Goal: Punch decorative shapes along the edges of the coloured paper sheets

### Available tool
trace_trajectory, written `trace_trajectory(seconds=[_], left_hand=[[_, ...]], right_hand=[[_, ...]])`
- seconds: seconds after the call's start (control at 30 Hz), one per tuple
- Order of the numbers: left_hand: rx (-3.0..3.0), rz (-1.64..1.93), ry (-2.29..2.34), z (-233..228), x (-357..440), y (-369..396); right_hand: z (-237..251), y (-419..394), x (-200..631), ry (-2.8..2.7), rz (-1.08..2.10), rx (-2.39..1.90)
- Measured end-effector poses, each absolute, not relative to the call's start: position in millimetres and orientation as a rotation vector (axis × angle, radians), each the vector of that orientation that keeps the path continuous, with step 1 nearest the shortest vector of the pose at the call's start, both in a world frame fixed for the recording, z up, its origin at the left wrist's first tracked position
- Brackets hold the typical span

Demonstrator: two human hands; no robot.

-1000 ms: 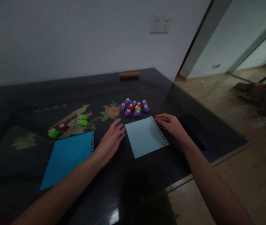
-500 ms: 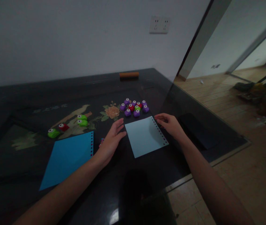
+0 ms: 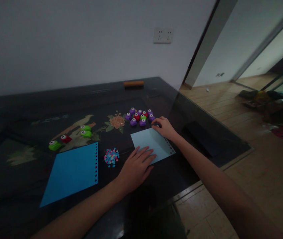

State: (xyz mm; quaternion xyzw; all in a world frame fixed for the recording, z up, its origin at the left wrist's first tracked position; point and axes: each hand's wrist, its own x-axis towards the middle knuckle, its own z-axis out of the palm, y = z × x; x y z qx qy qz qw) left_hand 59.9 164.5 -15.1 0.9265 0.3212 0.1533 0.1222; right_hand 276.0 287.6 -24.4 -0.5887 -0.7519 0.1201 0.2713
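Observation:
A light blue sheet of paper (image 3: 145, 137) with a row of punched holes along its right edge lies on the dark table. My left hand (image 3: 138, 167) rests flat across its lower left part, fingers spread. At the upper right corner my right hand (image 3: 163, 127) has its fingers curled and closed on the paper's edge, covering some of the holes. Just behind the sheet stands a cluster of small purple, red and green craft punches (image 3: 142, 122). A pile of pink, blue and white paper confetti (image 3: 111, 157) lies left of my left hand.
A brighter blue sheet (image 3: 73, 172), also punched along its right edge, lies at left. Behind it are green punches (image 3: 86, 133) and a red punch (image 3: 66, 138). A brown roll (image 3: 133, 84) sits at the back, and a dark flat object (image 3: 199, 137) at right.
My left hand has moved right and down onto the light blue sheet, uncovering the confetti. My right hand has shifted left over the sheet's corner. The view has turned slightly.

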Motion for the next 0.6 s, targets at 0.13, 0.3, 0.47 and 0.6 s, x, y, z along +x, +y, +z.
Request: trace_trajectory(seconds=[0.13, 0.3, 0.47, 0.6], left_hand=[[2.735, 0.468, 0.957, -17.8, 59.2, 167.7], [2.736, 0.466, 0.97, -18.1, 59.0, 167.8], [2.747, 0.47, 0.976, -17.9, 59.6, 168.0], [2.751, 0.475, 0.973, -17.4, 59.7, 167.7]], right_hand=[[-29.4, 288.1, 274.6, -1.994, 0.311, -1.634], [-30.7, 288.2, 275.8, -2.001, 0.35, -1.624], [-31.4, 288.6, 276.7, -2.011, 0.344, -1.609], [-30.4, 286.4, 275.4, -2.011, 0.337, -1.621]])
